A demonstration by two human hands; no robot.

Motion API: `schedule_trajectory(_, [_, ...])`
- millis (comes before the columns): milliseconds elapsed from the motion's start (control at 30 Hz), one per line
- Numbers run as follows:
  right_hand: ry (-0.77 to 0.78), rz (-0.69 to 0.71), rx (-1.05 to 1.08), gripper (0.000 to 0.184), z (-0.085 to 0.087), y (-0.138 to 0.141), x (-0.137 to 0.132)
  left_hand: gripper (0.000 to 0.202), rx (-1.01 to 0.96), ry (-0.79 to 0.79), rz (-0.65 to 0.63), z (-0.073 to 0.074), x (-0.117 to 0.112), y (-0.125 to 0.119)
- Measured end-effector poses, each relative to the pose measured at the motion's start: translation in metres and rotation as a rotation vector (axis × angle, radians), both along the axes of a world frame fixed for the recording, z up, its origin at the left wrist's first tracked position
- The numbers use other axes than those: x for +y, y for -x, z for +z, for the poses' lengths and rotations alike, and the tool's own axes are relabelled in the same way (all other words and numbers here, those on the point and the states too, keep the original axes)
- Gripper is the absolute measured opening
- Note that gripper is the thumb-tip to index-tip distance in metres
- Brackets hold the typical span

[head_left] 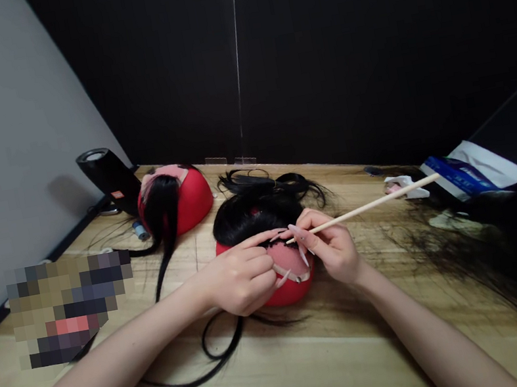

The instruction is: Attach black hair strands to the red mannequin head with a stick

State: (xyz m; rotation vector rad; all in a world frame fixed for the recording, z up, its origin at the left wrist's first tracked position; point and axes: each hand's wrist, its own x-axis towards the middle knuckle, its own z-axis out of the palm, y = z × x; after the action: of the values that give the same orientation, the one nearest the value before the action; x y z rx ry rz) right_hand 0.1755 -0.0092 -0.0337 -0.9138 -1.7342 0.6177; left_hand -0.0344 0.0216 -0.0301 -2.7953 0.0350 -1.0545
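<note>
A red dome-shaped wig block (289, 296) sits mid-table, with a pink mesh cap (290, 260) stretched over it and a mass of black hair (254, 213) on its far side. My left hand (238, 278) curls over the block, its long-nailed fingers pressing on the mesh. My right hand (329, 248) pinches a thin wooden stick (371, 208) just above the mesh, and the stick points away to the right. Its tip lies by the left hand's fingertips.
Behind stands a second red wig block (197, 199) with long black hair (163, 205). A black speaker (109, 181), a blue thread spool (140, 231), a blue packet (460, 175) and a loose hair heap (474, 255) share the wooden table (316, 350). A pixelated patch (71, 310) covers the left.
</note>
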Motion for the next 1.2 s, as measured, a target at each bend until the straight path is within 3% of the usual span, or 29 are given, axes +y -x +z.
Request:
schedule_trajectory(233, [-0.113, 0.045, -0.065, 0.025, 0.0021, -0.0018, 0.0019, 0.033, 0.016, 0.004, 0.009, -0.0003, 0.0004, 0.0004])
schedule_trajectory(1200, [-0.099, 0.148, -0.095, 0.026, 0.0022, -0.0081, 0.0029, 0.035, -0.002, 0.025, -0.022, -0.0006, 0.0013, -0.0006])
